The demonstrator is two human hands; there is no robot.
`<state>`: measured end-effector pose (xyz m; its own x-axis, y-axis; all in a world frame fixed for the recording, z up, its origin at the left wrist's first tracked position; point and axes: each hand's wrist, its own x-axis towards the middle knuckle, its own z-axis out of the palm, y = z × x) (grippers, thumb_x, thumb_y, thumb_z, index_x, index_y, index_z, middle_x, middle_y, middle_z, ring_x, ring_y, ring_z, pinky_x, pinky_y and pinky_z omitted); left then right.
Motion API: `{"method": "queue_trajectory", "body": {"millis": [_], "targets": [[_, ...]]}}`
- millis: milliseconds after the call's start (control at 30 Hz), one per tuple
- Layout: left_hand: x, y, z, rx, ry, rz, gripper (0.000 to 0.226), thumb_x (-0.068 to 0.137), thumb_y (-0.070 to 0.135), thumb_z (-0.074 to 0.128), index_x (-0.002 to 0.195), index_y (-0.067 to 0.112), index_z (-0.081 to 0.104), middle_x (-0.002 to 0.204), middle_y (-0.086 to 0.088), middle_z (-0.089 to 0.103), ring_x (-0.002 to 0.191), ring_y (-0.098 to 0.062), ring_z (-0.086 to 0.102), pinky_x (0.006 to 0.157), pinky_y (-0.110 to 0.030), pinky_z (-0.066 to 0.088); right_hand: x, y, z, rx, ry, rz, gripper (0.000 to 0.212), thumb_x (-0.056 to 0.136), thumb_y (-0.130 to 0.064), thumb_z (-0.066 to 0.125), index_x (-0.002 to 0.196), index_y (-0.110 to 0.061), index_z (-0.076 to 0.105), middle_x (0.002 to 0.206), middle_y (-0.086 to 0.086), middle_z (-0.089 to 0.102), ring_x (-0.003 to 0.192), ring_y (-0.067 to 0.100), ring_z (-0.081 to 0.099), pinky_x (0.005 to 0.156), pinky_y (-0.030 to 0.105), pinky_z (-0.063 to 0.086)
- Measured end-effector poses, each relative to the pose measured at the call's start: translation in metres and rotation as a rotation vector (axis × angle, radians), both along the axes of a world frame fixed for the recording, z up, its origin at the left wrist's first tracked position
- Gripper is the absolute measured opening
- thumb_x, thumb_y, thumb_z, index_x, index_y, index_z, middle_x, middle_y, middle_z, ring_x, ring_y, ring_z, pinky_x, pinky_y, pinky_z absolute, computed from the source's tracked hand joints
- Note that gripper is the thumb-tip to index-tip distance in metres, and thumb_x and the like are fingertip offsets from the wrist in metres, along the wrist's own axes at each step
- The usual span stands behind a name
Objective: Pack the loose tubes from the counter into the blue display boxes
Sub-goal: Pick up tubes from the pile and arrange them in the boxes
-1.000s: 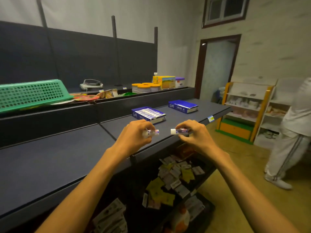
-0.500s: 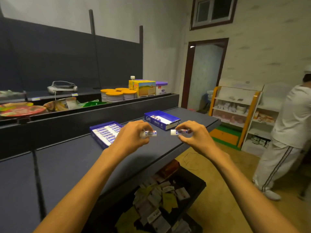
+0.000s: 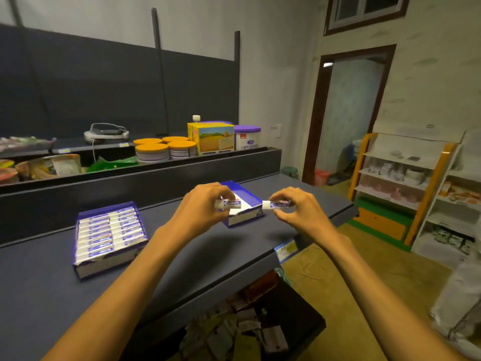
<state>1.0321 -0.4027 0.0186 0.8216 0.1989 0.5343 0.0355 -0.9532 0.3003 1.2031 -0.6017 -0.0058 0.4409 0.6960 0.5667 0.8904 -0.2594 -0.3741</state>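
Head view shows both hands raised side by side over a dark blue-grey worktop (image 3: pixel 52 295). The left hand (image 3: pixel 200 212) pinches a small white-and-blue tube (image 3: pixel 231 203) between thumb and curled fingers, the tube lying level with its white cap toward the left. The right hand (image 3: pixel 299 212) pinches a second tube (image 3: pixel 276 204) the same way, level, cap pointing left toward the other hand; the two tubes are near each other but apart.

Just behind and below the hands sits an open blue display box (image 3: pixel 244 217), its white inner floor partly visible and mostly hidden by the left hand; the left hand's tube hangs over its near-left edge. Further left on the worktop, well apart from the hands, lies a second blue display box (image 3: pixel 109 235), filled with two rows of matching tubes laid flat.

On the far shelf stand orange-lidded tins (image 3: pixel 164 148), a yellow carton (image 3: pixel 212 138) and a purple-lidded tin (image 3: pixel 247 138). Below the worktop's near edge, a dark bin (image 3: pixel 307 324) holds loose packets. On the right stands an orange-framed shelf unit (image 3: pixel 390 183), and a doorway (image 3: pixel 348 113) opens in the far wall.
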Motion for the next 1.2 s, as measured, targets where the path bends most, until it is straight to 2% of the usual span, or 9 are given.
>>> {"method": "queue_trajectory", "body": {"millis": [267,433,600,700,767,867,967,1200], "targets": [[0.042,-0.004,-0.004,-0.028,0.015,0.204,0.032,0.077,0.018,0.078,0.107,0.024,0.068,0.108,0.003,0.065,0.094,-0.011,0.058,0.075,-0.034,0.055,0.076,0.033,0.003,-0.025,-0.012,0.177,0.027,0.084,-0.019,0.072,0.11,-0.023,0.066,0.108,-0.007,0.065,0.097,0.005,0.056,0.083,0.027,0.052],[0.046,0.008,-0.005,-0.049,0.006,0.31,0.03,0.079,0.024,0.078,0.106,0.024,0.066,0.11,0.004,0.065,0.101,-0.011,0.059,0.077,-0.037,0.056,0.098,0.073,0.0,-0.044,0.023,0.306,0.026,0.085,-0.021,0.071,0.109,-0.025,0.064,0.111,-0.009,0.065,0.098,0.002,0.053,0.078,0.023,0.05],[0.05,0.025,-0.011,-0.071,-0.009,0.393,0.027,0.079,0.024,0.077,0.105,0.023,0.068,0.107,0.006,0.067,0.097,-0.01,0.06,0.08,-0.04,0.056,0.104,0.119,-0.003,-0.134,0.05,0.402,0.024,0.085,-0.024,0.073,0.107,-0.028,0.064,0.111,-0.01,0.064,0.098,0.002,0.053,0.08,0.024,0.05],[0.048,0.033,-0.01,-0.06,-0.034,0.429,0.025,0.077,0.02,0.077,0.1,0.024,0.069,0.099,0.008,0.068,0.086,-0.008,0.06,0.075,-0.036,0.055,0.1,0.14,-0.003,-0.205,0.076,0.445,0.024,0.083,-0.023,0.074,0.103,-0.032,0.065,0.11,-0.01,0.064,0.098,0.003,0.055,0.082,0.023,0.049],[0.048,0.041,-0.009,-0.063,-0.038,0.457,0.024,0.076,0.019,0.076,0.098,0.026,0.069,0.095,0.009,0.067,0.082,-0.008,0.059,0.072,-0.035,0.055,0.097,0.156,-0.002,-0.276,0.066,0.491,0.024,0.082,-0.021,0.075,0.104,-0.028,0.067,0.109,-0.009,0.067,0.095,0.003,0.055,0.08,0.021,0.046],[0.045,0.051,-0.01,-0.075,-0.016,0.462,0.024,0.077,0.019,0.076,0.099,0.026,0.069,0.095,0.009,0.068,0.081,-0.007,0.059,0.071,-0.031,0.054,0.091,0.175,-0.001,-0.369,0.031,0.551,0.022,0.081,-0.021,0.077,0.101,-0.026,0.069,0.104,-0.01,0.067,0.091,0.003,0.057,0.078,0.023,0.048],[0.046,0.056,-0.009,-0.07,-0.031,0.459,0.023,0.078,0.019,0.076,0.1,0.025,0.069,0.096,0.01,0.067,0.081,-0.006,0.059,0.071,-0.029,0.055,0.088,0.187,-0.002,-0.41,0.016,0.597,0.02,0.08,-0.022,0.078,0.098,-0.026,0.069,0.1,-0.012,0.068,0.086,0.002,0.058,0.072,0.017,0.047],[0.05,0.057,-0.006,-0.098,-0.03,0.477,0.025,0.08,0.02,0.075,0.104,0.023,0.068,0.099,0.008,0.067,0.085,-0.009,0.06,0.075,-0.031,0.057,0.092,0.195,-0.009,-0.469,0.025,0.666,0.025,0.076,-0.027,0.081,0.097,-0.031,0.067,0.098,-0.01,0.066,0.088,0.008,0.06,0.076,0.025,0.053]]}}
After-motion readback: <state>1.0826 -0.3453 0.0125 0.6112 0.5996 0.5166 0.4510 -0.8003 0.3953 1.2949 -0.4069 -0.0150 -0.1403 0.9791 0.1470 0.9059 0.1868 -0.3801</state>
